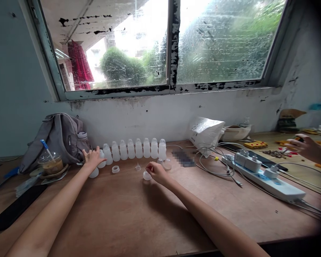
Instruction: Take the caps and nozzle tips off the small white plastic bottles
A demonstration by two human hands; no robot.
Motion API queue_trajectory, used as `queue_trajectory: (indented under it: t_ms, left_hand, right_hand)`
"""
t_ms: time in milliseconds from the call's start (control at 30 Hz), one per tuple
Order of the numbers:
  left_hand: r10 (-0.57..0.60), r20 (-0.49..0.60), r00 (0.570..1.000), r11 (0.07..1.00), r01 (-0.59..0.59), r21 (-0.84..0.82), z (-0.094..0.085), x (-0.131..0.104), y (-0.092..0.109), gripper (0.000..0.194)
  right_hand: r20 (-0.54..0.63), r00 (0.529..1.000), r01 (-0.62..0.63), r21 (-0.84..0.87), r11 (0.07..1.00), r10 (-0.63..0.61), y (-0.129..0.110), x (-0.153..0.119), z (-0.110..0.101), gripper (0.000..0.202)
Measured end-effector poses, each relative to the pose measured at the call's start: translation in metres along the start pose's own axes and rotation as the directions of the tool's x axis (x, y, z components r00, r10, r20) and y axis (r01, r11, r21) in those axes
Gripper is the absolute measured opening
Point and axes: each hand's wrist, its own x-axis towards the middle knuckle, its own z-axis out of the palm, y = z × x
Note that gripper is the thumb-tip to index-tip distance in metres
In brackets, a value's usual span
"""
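Observation:
Several white capped bottles (138, 148) stand in a row near the wall. At the row's left end my left hand (92, 159) has its fingers spread, against a bottle (102, 159) and above another white bottle (94, 173); whether it grips either cannot be told. My right hand (156, 170) is closed, its fingertips at a small white ring-shaped part (147, 175) on the table. Between the hands lie a white ring (115, 169) and a small clear nipple-like piece (137, 166). Clear caps (167, 164) stand just behind my right hand.
A grey backpack (56, 139) and an iced drink cup (51, 162) are at the left. Toward the right are a white bag (206, 132), tangled cables (216, 167) and a power strip (267, 178). Another person's hand (301, 144) reaches in at far right.

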Motion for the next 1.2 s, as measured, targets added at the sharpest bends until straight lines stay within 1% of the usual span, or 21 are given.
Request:
queue_trajectory:
  t_ms: [100, 233, 267, 400, 500, 567, 633, 667, 733, 800, 833, 867, 900, 933, 1000, 1067, 1133, 1200]
  left_hand:
    - [0.039, 0.005, 0.999, 0.998, -0.039, 0.039, 0.002, -0.004, 0.003, 0.06]
    - [0.057, 0.012, 0.998, 0.996, -0.058, 0.064, 0.005, -0.007, 0.003, 0.062]
    - [0.057, 0.015, 0.998, 0.996, -0.058, 0.065, 0.005, -0.007, 0.003, 0.062]
    - [0.062, 0.013, 0.998, 0.996, -0.063, 0.065, 0.006, -0.007, 0.0, 0.061]
    - [0.061, 0.013, 0.998, 0.997, -0.061, 0.052, 0.004, -0.008, -0.001, 0.058]
    - [0.043, -0.005, 0.999, 0.998, -0.043, 0.045, 0.002, -0.012, 0.001, 0.061]
    - [0.03, -0.062, 0.998, 0.999, -0.028, 0.034, -0.003, -0.019, 0.007, 0.066]
    - [0.034, -0.097, 0.995, 0.999, -0.032, 0.02, -0.006, -0.024, 0.012, 0.068]
    - [0.077, -0.146, 0.986, 0.995, -0.085, -0.048, -0.013, -0.039, 0.026, 0.062]
    - [0.202, -0.142, 0.969, 0.955, -0.227, -0.19, -0.018, -0.058, 0.045, 0.052]
    - [0.27, -0.137, 0.953, 0.914, -0.299, -0.276, -0.019, -0.069, 0.056, 0.049]
    - [0.35, -0.137, 0.927, 0.854, -0.376, -0.36, -0.02, -0.078, 0.067, 0.047]
    - [0.419, -0.141, 0.897, 0.786, -0.436, -0.438, -0.019, -0.087, 0.078, 0.048]
    - [0.462, -0.152, 0.874, 0.724, -0.471, -0.504, -0.018, -0.095, 0.089, 0.049]
    - [0.53, -0.175, 0.83, 0.61, -0.516, -0.602, -0.014, -0.105, 0.109, 0.051]
    - [0.555, -0.195, 0.808, 0.543, -0.53, -0.651, -0.01, -0.108, 0.123, 0.044]
    - [0.55, -0.2, 0.811, 0.525, -0.521, -0.672, -0.006, -0.104, 0.133, 0.037]
    - [0.533, -0.204, 0.821, 0.513, -0.506, -0.693, -0.004, -0.099, 0.138, 0.034]
  right_hand:
    - [0.06, 0.998, 0.011, -0.103, 0.995, -0.005, 0.005, -0.003, 0.006, 0.008]
    - [0.116, 0.993, -0.005, -0.171, 0.985, 0.025, 0.004, -0.005, 0.004, 0.006]
    - [0.127, 0.991, -0.015, -0.187, 0.982, 0.039, 0.002, -0.005, 0.004, 0.007]
    - [0.164, 0.979, -0.07, -0.276, 0.959, 0.119, -0.006, -0.007, 0.001, 0.024]
    - [0.178, 0.971, -0.095, -0.333, 0.938, 0.161, -0.011, -0.01, 0.002, 0.025]
    - [0.181, 0.968, -0.1, -0.346, 0.933, 0.171, -0.012, -0.011, 0.002, 0.022]
    - [0.182, 0.969, -0.098, -0.338, 0.936, 0.167, -0.011, -0.012, 0.004, 0.019]
    - [0.179, 0.971, -0.092, -0.325, 0.941, 0.156, -0.01, -0.012, 0.005, 0.018]
    - [0.161, 0.98, -0.07, -0.279, 0.958, 0.118, -0.008, -0.013, 0.009, 0.014]
    - [0.136, 0.989, -0.029, -0.22, 0.975, 0.06, -0.007, -0.013, 0.013, 0.011]
    - [0.129, 0.991, -0.001, -0.189, 0.982, 0.025, -0.008, -0.014, 0.015, 0.01]
    - [0.128, 0.992, 0.03, -0.161, 0.987, -0.009, -0.008, -0.014, 0.017, 0.009]
    - [0.129, 0.991, 0.06, -0.135, 0.989, -0.043, -0.01, -0.015, 0.018, 0.008]
    - [0.132, 0.989, 0.089, -0.111, 0.99, -0.074, -0.011, -0.016, 0.019, 0.008]
    - [0.136, 0.983, 0.133, -0.073, 0.988, -0.122, -0.013, -0.017, 0.021, 0.009]
    - [0.14, 0.979, 0.158, -0.056, 0.986, -0.149, -0.013, -0.018, 0.021, 0.009]
    - [0.135, 0.979, 0.161, -0.06, 0.985, -0.152, -0.01, -0.018, 0.021, 0.01]
    - [0.114, 0.984, 0.144, -0.077, 0.987, -0.134, -0.005, -0.017, 0.021, 0.011]
